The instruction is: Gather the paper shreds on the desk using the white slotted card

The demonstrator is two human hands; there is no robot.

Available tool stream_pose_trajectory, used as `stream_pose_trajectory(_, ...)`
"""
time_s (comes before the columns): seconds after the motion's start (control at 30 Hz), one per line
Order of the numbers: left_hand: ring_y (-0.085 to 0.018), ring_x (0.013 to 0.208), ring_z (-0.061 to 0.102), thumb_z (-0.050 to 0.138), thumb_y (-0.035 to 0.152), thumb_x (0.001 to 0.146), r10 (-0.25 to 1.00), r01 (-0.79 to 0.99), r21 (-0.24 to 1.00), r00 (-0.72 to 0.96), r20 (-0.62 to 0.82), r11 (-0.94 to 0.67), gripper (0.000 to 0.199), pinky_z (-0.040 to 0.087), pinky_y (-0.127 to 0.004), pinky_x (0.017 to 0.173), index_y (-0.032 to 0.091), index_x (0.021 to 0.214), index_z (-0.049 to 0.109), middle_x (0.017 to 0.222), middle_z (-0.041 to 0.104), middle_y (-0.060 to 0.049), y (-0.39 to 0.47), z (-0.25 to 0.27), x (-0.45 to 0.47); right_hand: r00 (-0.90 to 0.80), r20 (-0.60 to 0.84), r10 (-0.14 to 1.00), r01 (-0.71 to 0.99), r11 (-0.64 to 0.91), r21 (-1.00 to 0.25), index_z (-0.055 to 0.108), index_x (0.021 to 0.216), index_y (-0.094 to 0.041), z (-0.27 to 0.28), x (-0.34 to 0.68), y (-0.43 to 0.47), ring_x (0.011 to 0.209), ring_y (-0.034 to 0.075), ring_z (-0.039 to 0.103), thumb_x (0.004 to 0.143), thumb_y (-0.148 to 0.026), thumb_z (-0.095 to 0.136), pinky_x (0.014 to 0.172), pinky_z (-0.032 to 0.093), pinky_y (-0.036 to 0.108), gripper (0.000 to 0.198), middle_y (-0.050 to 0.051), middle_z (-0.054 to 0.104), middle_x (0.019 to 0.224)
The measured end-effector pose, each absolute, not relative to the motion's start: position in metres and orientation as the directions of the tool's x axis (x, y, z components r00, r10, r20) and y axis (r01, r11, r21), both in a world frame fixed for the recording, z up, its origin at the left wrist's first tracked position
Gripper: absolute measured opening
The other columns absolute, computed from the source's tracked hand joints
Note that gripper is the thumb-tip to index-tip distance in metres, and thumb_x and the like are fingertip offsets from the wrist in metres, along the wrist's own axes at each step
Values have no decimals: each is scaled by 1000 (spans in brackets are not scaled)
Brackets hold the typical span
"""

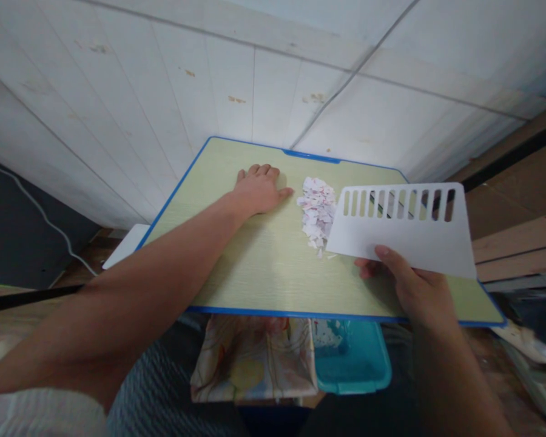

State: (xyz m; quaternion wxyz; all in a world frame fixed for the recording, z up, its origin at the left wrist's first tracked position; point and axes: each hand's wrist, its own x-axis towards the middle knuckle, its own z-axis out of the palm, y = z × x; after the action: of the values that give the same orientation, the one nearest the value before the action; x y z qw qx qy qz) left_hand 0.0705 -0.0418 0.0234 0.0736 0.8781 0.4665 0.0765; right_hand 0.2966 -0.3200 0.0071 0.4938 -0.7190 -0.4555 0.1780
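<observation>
My right hand (412, 282) grips the lower edge of a flat white slotted plastic panel (400, 246), thumb on top and fingers underneath. A row of long slots runs along the panel's far side. Its left edge comes up against a heap of small torn paper scraps (317, 212), mostly white with some pinkish bits. Left of the heap, my left hand (260, 187) lies flat on the pale green tabletop (264, 267), fingers spread and nothing in them. The fingers of my right hand are partly hidden beneath the panel.
Below the table's blue front edge, a turquoise plastic bin (355, 358) holds some white scraps. Beside it is a patterned fabric-lined box (255, 364). A white plank wall (227, 79) stands behind the table, with a grey cable (346, 82) running down it.
</observation>
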Motion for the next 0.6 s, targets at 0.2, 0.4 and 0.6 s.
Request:
stream_pose_trajectory(0.2, -43, 179, 45, 49, 67, 120, 833, 808, 212, 550, 62, -549, 75, 37, -65, 146, 23, 180, 59, 192, 54, -19, -43, 23, 72, 443, 223, 868, 541, -61, -839, 83, 67, -31, 17, 278, -318, 71, 31, 81, 104, -67, 85, 84, 73, 44, 52, 8, 84, 74)
stream_pose_trajectory(0.4, -43, 179, 44, 49, 66, 120, 833, 807, 219, 548, 67, -549, 76, 35, -66, 147, 21, 180, 59, 193, 53, -20, -43, 22, 72, 461, 229, 857, 488, -30, -873, 82, 70, -29, 21, 267, -313, 62, 28, 75, 103, -65, 88, 68, 69, 40, 49, 8, 82, 69)
stream_pose_trajectory(0.6, -44, 179, 44, 50, 67, 119, 836, 807, 228, 545, 66, -544, 75, 35, -66, 147, 25, 180, 59, 193, 53, -17, -43, 23, 73, 430, 214, 877, 514, -43, -857, 81, 68, -29, 22, 263, -319, 67, 30, 78, 106, -64, 84, 80, 71, 45, 51, 8, 82, 71)
